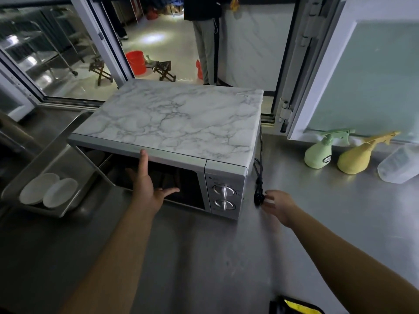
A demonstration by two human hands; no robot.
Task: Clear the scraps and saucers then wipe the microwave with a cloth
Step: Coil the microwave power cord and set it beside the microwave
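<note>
With saucers [48,191] parked aside, left hand [147,189] spreads open at the microwave [172,123] mouth, reaching in; right hand [277,206] blurred, loosely open, empty.

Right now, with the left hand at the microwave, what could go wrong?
1. The left hand is on the microwave door's top edge; closing it might pinch the fingers.
2. The right hand is blurred beside the plug; it could snag the cord.
3. Two saucers sit in a tray near the door.

Right hand [277,206] motion-blurred; microwave [172,123] cavity too dark; yellow object [299,305] cut off, perhaps cloth.
</note>
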